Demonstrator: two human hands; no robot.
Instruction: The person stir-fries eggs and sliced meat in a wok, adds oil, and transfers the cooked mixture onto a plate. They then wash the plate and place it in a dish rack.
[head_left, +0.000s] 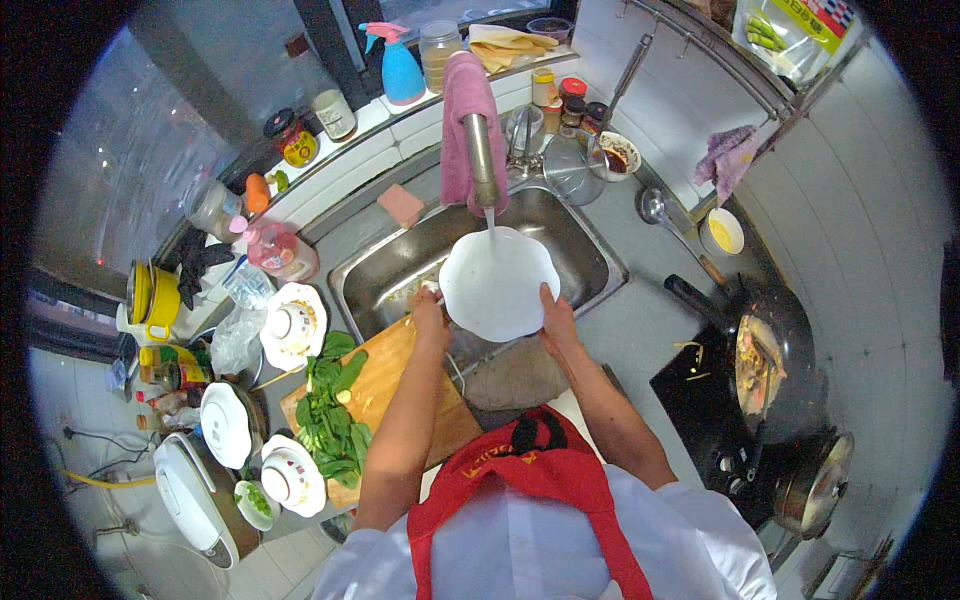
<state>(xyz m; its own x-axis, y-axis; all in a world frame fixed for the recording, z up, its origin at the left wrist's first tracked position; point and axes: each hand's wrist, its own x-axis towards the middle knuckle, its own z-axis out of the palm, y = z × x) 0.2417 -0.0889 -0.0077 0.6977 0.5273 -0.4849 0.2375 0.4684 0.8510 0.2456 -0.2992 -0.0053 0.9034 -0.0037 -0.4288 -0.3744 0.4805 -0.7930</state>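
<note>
A white plate with a scalloped rim (499, 285) is held over the steel sink (390, 277), under the faucet (481, 161), from which a thin stream of water falls onto it. My left hand (430, 311) is at the plate's left edge, with something small and pale at its fingertips. At the right edge, my right hand (556, 319) grips the rim with the thumb on top. A pink towel (463, 112) hangs over the faucet. Left of the sink lie a wooden cutting board (386, 375) and leafy greens (334, 420).
Bowls on upturned lids or plates (296, 322) crowd the left counter, near a rice cooker (196, 495). A pink sponge (401, 205) lies behind the sink. To the right, a wok with food (795, 375) sits by a ladle (656, 210). Jars and a blue spray bottle (403, 71) line the sill.
</note>
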